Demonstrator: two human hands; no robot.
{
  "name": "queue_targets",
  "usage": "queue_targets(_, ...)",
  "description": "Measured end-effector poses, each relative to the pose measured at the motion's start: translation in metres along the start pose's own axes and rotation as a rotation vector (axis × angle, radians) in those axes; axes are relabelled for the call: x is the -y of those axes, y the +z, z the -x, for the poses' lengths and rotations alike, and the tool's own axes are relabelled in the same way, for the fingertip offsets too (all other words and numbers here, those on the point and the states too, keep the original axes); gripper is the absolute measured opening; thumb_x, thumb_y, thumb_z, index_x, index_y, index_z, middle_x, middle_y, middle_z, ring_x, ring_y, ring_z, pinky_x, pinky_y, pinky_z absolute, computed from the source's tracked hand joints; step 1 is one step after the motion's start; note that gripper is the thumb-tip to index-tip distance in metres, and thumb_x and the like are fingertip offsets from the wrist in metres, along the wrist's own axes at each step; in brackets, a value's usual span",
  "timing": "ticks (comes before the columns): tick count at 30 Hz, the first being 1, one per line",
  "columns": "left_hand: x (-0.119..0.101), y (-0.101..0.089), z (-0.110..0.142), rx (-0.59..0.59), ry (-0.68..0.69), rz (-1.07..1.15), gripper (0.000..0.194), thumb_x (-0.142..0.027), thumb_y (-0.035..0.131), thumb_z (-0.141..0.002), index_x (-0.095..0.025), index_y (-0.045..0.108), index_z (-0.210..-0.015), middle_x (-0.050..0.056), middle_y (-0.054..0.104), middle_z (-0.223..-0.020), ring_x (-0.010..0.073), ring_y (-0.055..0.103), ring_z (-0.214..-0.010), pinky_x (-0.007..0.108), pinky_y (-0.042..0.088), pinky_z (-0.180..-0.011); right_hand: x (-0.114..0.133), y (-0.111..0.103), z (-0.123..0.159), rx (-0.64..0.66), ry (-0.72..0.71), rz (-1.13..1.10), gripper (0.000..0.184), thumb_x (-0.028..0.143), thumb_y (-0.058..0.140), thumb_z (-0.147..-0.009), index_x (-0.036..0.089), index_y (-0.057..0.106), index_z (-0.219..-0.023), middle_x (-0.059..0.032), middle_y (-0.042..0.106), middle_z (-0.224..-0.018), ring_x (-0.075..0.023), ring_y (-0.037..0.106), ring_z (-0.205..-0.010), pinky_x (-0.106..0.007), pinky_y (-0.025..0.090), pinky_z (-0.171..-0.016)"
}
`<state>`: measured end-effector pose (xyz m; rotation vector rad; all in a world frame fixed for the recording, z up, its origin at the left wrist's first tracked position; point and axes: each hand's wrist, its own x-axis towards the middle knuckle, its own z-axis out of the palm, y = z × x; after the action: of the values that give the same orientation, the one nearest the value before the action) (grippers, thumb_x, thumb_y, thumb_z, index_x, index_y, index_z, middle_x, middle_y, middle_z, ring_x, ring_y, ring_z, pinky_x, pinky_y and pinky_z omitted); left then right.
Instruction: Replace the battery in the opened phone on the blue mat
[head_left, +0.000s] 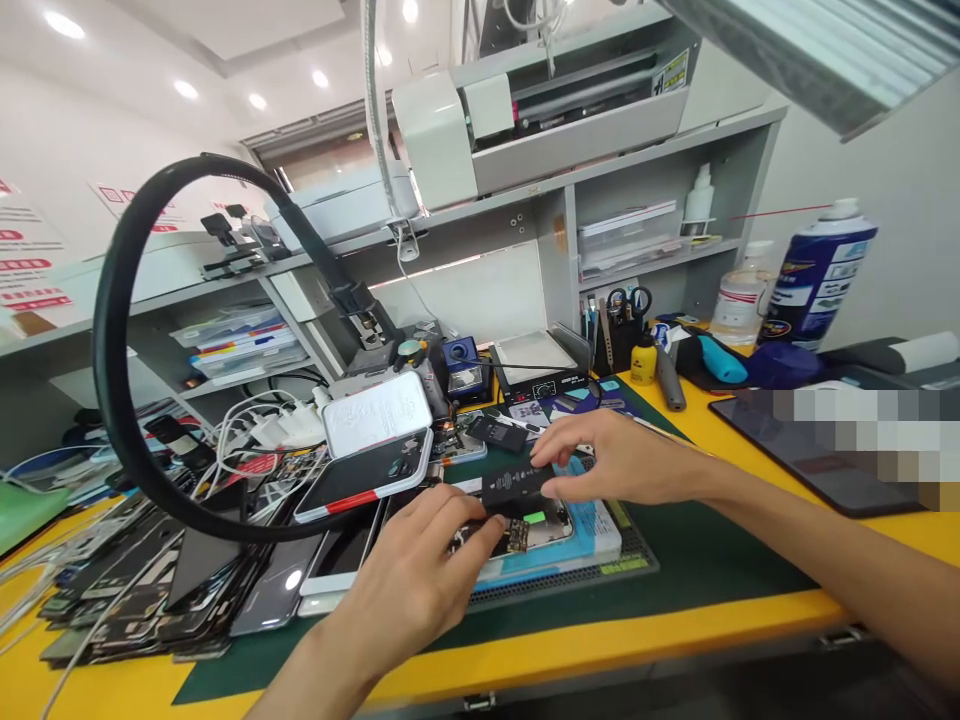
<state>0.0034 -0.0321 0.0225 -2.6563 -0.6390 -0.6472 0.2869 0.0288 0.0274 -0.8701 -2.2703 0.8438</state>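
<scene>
Yellow bench (600,640) under grey shelves (649,265), green mat (720,560) over its middle, ceiling lights lit. Far left: a stack of phones and screens (199,570), with white cables (259,430) tangled behind it. Black hose (109,300) makes a wide loop above the stack. Next, a dark slab (367,475) with a red-and-white edge, tilted. My left hand (424,550) is at the left end of the opened phone (555,535), thumb and fingertips over that end; cannot tell whether it clasps the phone or only steadies it. Phone lies flat, insides up, a green patch (534,518) showing, on a blue-and-white block (604,540) on the mat. Battery (514,485), black with pale print, is over the phone's far side, between my hands; cannot tell whether its lower edge touches the phone. My right hand (607,455) pinches the battery's right end between thumb and fingers. Behind that hand: hot plate (536,355), then scissors (630,300) in a holder, then a yellow bottle (643,365). Far right: blue spray can (817,270) upright, dark tablet (795,445) lying well apart from my hands.
</scene>
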Motion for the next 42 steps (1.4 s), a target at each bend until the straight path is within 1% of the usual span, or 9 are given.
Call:
queue_targets(8,-0.003,0.01,-0.005,0.02,0.034,-0.037,0.036,0.005,0.052,-0.085,-0.012,0.07,-0.112,0.015,0.075,-0.102,0.0303,0.073,-0.092,0.043,0.066,-0.082,-0.011,-0.009,0.001,-0.095,0.007,0.021,0.034,0.051,0.081,-0.078,0.033,0.079,-0.107,-0.0045,0.076,-0.112,-0.0306,0.071,-0.094,-0.043,0.059,-0.079)
queue_targets(11,-0.003,0.012,-0.01,0.029,0.064,-0.036,0.033,0.003,0.052,-0.087,-0.011,0.07,-0.112,0.014,0.075,-0.097,0.028,0.074,-0.087,0.04,0.067,-0.077,-0.007,-0.01,0.002,-0.116,0.012,0.043,0.033,0.052,0.08,-0.078,0.031,0.08,-0.105,-0.0046,0.076,-0.113,-0.0319,0.071,-0.099,-0.042,0.059,-0.079)
queue_targets(14,-0.005,0.013,-0.014,0.029,0.074,-0.061,0.033,-0.002,0.043,-0.094,-0.013,0.07,-0.11,0.009,0.075,-0.091,0.0237,0.074,-0.081,0.036,0.068,-0.069,-0.004,-0.011,0.003,-0.136,0.027,0.041,0.027,0.049,0.076,-0.083,0.033,0.08,-0.103,-0.0044,0.075,-0.115,-0.0326,0.07,-0.104,-0.042,0.058,-0.08)
queue_targets(17,-0.008,0.015,-0.014,0.066,0.045,-0.073,0.036,-0.005,0.035,-0.099,-0.012,0.069,-0.111,0.008,0.073,-0.091,0.0239,0.074,-0.083,0.037,0.067,-0.067,-0.002,-0.01,0.004,-0.15,0.046,0.038,0.021,0.046,0.073,-0.086,0.034,0.079,-0.103,-0.0043,0.075,-0.116,-0.0316,0.07,-0.106,-0.043,0.058,-0.084)
queue_targets(24,-0.006,0.017,-0.012,0.137,-0.024,-0.021,0.024,-0.009,0.049,-0.098,-0.008,0.067,-0.115,0.011,0.07,-0.09,0.0228,0.068,-0.076,0.036,0.064,-0.063,0.0,-0.009,0.005,-0.13,0.068,0.042,0.021,0.044,0.074,-0.085,0.034,0.077,-0.104,-0.0027,0.075,-0.117,-0.0292,0.07,-0.102,-0.043,0.058,-0.083)
queue_targets(28,-0.002,0.018,-0.01,0.109,-0.036,-0.013,0.02,-0.009,0.055,-0.094,-0.013,0.068,-0.109,0.009,0.071,-0.09,0.0246,0.065,-0.076,0.041,0.061,-0.064,0.002,-0.009,0.003,-0.163,0.072,0.053,0.02,0.041,0.077,-0.083,0.033,0.078,-0.101,-0.0017,0.076,-0.114,-0.0296,0.07,-0.104,-0.044,0.057,-0.088)
queue_targets(32,0.004,0.02,-0.008,0.069,-0.073,0.052,0.017,-0.009,0.058,-0.092,-0.015,0.069,-0.103,0.01,0.07,-0.088,0.0278,0.063,-0.08,0.045,0.058,-0.068,0.002,-0.009,0.0,-0.221,0.058,0.045,0.017,0.039,0.079,-0.077,0.034,0.079,-0.094,-0.0003,0.078,-0.106,-0.0301,0.072,-0.099,-0.045,0.058,-0.084)
queue_targets(37,0.012,0.013,-0.01,0.02,-0.255,0.252,0.029,-0.02,0.049,-0.096,-0.024,0.067,-0.118,0.01,0.072,-0.094,0.031,0.064,-0.082,0.049,0.057,-0.071,-0.005,-0.01,-0.002,-0.257,0.142,-0.004,0.024,0.048,0.081,-0.072,0.038,0.081,-0.094,-0.0009,0.079,-0.104,-0.031,0.074,-0.094,-0.046,0.06,-0.074)
queue_targets(42,0.015,-0.003,-0.007,-0.054,-0.609,0.565,0.026,-0.037,0.037,-0.102,-0.032,0.063,-0.102,0.005,0.065,-0.085,0.0245,0.064,-0.068,0.038,0.054,-0.053,-0.011,-0.016,-0.003,-0.231,0.231,-0.064,0.027,0.051,0.082,-0.071,0.04,0.082,-0.096,-0.0016,0.081,-0.099,-0.0304,0.076,-0.086,-0.046,0.064,-0.071)
